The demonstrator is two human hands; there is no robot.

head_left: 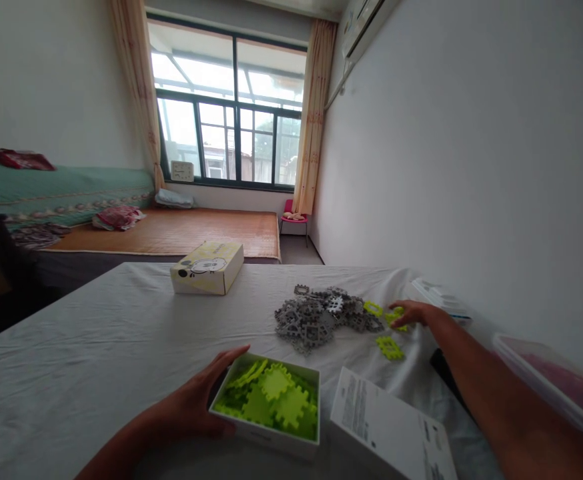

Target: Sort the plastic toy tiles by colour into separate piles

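My left hand (216, 393) grips the left side of an open white box (271, 437), fingers along its far corner and thumb low on the near side. Heaped inside the box are several flat lime-green interlocking tiles (276, 397) with notched edges. My right hand (411, 312) stretches far across the table, its fingers closed on a lime-green tile (395, 320) beside a grey heap. Another green tile (373, 307) lies against that heap, and one more green tile (389, 347) rests nearer to me. The heap consists of grey notched tiles (311, 323).
A white box lid (391, 427) with print lies right of the open box. A yellow-and-white carton (209, 268) stands at the table's far edge. Along the right are a clear plastic tub (546, 373), a dark object (446, 373) under my forearm, and a pale container (439, 298).
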